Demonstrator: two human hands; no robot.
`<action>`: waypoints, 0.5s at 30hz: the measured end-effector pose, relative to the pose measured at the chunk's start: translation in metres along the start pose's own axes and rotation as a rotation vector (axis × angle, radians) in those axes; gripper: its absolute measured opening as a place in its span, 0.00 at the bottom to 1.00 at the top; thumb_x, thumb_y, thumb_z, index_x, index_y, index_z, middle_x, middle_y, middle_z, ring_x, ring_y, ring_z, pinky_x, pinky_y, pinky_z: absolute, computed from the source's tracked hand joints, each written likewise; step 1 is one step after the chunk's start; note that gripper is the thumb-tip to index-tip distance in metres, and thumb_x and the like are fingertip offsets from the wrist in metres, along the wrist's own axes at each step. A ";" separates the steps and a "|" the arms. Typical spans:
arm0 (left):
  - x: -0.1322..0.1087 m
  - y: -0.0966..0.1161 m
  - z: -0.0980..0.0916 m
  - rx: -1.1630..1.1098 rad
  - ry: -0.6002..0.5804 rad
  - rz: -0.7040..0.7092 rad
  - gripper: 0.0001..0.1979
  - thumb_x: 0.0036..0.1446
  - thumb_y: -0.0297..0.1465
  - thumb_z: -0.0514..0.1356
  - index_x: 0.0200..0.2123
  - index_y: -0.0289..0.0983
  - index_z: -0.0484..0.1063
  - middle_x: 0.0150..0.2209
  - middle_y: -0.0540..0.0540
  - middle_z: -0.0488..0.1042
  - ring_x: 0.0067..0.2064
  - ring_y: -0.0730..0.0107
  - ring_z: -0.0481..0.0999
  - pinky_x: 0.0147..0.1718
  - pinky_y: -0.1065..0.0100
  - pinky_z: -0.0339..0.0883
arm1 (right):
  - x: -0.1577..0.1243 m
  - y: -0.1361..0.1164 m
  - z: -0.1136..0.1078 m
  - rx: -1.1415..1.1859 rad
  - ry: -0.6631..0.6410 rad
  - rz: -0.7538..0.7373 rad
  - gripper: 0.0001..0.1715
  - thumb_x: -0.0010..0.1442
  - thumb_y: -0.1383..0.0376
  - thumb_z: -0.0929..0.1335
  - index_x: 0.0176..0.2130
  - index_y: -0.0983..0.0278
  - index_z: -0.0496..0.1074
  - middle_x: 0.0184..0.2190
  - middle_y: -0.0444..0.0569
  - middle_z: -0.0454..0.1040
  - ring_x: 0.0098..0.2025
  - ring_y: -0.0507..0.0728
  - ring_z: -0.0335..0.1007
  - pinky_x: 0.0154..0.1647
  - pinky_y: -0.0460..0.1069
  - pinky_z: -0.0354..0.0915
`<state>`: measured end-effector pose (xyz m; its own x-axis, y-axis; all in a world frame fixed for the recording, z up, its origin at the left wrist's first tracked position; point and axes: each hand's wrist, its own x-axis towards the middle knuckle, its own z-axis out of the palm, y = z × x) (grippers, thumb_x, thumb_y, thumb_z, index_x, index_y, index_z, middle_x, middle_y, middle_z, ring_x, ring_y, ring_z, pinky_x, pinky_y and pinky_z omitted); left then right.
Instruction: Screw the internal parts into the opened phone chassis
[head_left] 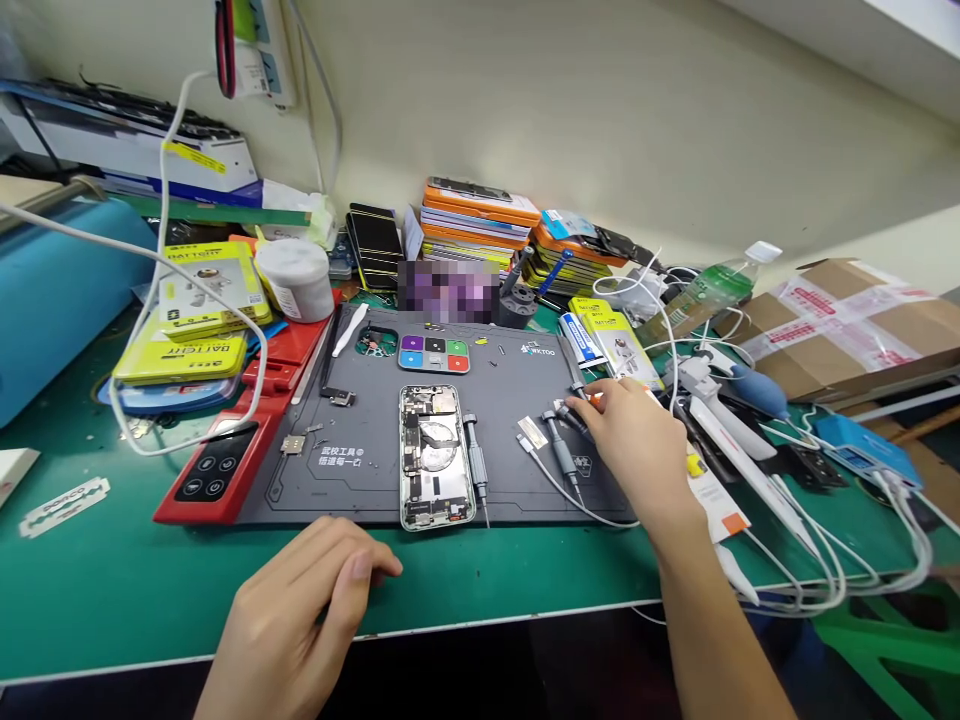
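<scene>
An opened phone (437,458) lies on the dark grey work mat (517,470), its inner parts showing. My left hand (307,600) rests at the table's front edge, left of the phone, with its fingers loosely bent and nothing visible in them. To the right, my right hand (630,435) reaches over the mat, its fingertips closed on a small dark-handled screwdriver (574,416), partly hidden by the fingers. Beside that is a grey screwdriver (562,452), and another grey screwdriver (477,458) lies along the phone's right side.
A red device with touch buttons (217,470) borders the mat's left. Yellow battery boxes (184,350) and a white tub (294,280) stand behind it. White cables (892,530), a green bottle (705,295) and a cardboard box (840,320) crowd the right. A razor blade (66,507) lies far left.
</scene>
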<state>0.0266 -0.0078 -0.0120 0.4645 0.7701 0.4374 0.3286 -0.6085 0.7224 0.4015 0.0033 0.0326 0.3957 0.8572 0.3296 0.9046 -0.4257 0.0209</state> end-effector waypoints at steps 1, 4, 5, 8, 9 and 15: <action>0.000 0.000 0.000 0.000 0.000 0.000 0.16 0.76 0.27 0.54 0.37 0.42 0.79 0.34 0.51 0.82 0.35 0.72 0.82 0.36 0.75 0.74 | 0.002 -0.001 0.001 0.000 -0.003 -0.009 0.17 0.73 0.55 0.70 0.40 0.63 0.82 0.39 0.56 0.80 0.32 0.62 0.75 0.32 0.53 0.55; 0.000 0.000 0.001 -0.015 0.004 0.001 0.16 0.76 0.26 0.53 0.38 0.43 0.78 0.34 0.52 0.81 0.35 0.74 0.81 0.37 0.76 0.73 | 0.001 -0.005 -0.003 0.065 0.021 -0.094 0.18 0.75 0.56 0.67 0.37 0.62 0.80 0.40 0.54 0.80 0.34 0.63 0.77 0.33 0.54 0.61; 0.000 -0.001 0.002 -0.019 0.003 0.000 0.16 0.76 0.25 0.53 0.38 0.43 0.78 0.34 0.52 0.81 0.35 0.74 0.81 0.37 0.76 0.73 | -0.002 -0.006 -0.005 0.102 0.044 -0.138 0.17 0.75 0.56 0.67 0.40 0.62 0.80 0.42 0.54 0.81 0.37 0.63 0.78 0.34 0.54 0.64; 0.000 -0.001 0.002 -0.026 -0.006 0.003 0.15 0.76 0.25 0.54 0.39 0.43 0.77 0.35 0.53 0.81 0.37 0.75 0.82 0.38 0.77 0.73 | -0.017 -0.011 -0.011 0.208 0.147 -0.262 0.16 0.79 0.56 0.64 0.50 0.62 0.77 0.46 0.53 0.82 0.43 0.62 0.81 0.42 0.53 0.70; 0.000 -0.001 0.002 -0.027 -0.009 0.004 0.15 0.76 0.25 0.54 0.39 0.43 0.77 0.35 0.53 0.81 0.37 0.76 0.82 0.39 0.77 0.73 | -0.023 -0.013 -0.012 0.233 0.183 -0.293 0.16 0.80 0.57 0.63 0.53 0.62 0.76 0.46 0.54 0.82 0.44 0.62 0.81 0.44 0.53 0.71; 0.000 0.000 0.000 -0.025 -0.003 0.001 0.15 0.77 0.25 0.54 0.39 0.43 0.77 0.35 0.54 0.81 0.37 0.76 0.81 0.39 0.76 0.71 | -0.043 -0.015 -0.012 0.311 0.312 -0.371 0.13 0.80 0.59 0.65 0.56 0.62 0.75 0.45 0.52 0.84 0.42 0.60 0.82 0.44 0.51 0.72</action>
<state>0.0268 -0.0080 -0.0119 0.4674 0.7688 0.4364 0.3076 -0.6042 0.7350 0.3690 -0.0311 0.0293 0.0199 0.7866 0.6172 0.9967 0.0333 -0.0746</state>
